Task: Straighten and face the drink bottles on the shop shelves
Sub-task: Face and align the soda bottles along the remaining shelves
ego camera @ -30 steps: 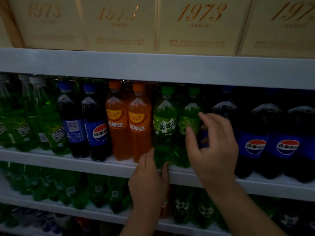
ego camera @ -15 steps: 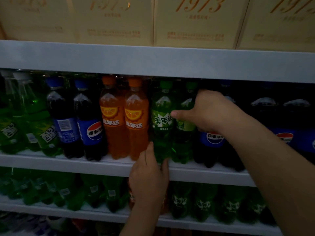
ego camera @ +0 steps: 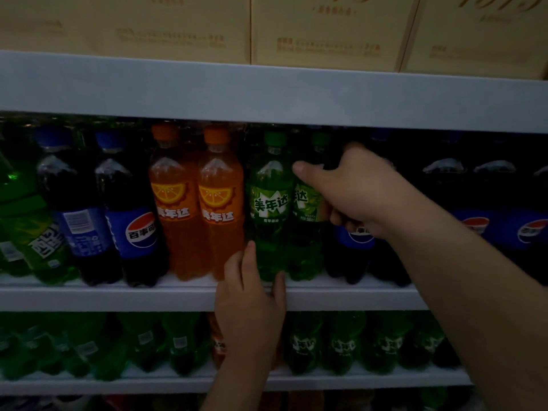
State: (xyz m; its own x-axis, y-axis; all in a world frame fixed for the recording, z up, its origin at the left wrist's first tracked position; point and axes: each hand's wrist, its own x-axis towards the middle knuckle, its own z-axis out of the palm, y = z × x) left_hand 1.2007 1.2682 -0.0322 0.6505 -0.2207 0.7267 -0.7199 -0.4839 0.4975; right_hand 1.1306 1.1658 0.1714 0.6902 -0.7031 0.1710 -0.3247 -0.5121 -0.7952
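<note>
Turned partway since before, the right green bottle [ego camera: 307, 203] at the shelf's [ego camera: 118, 298] front edge is gripped by your right hand [ego camera: 358, 194], left hand [ego camera: 252, 295] clasping the left green bottle's [ego camera: 268, 203] base; a hard twist could topple the adjacent cola bottle [ego camera: 351, 253]

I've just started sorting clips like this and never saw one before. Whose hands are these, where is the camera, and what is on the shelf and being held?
No machine here: a person wears one camera on the head, looking forward and down, so the view shows their own two hands. The left hand grips the base of the left green bottle; the right hand holds the right green bottle beside it. They stand on the middle shelf between orange bottles and cola bottles. Yellow cartons sit above.
</note>
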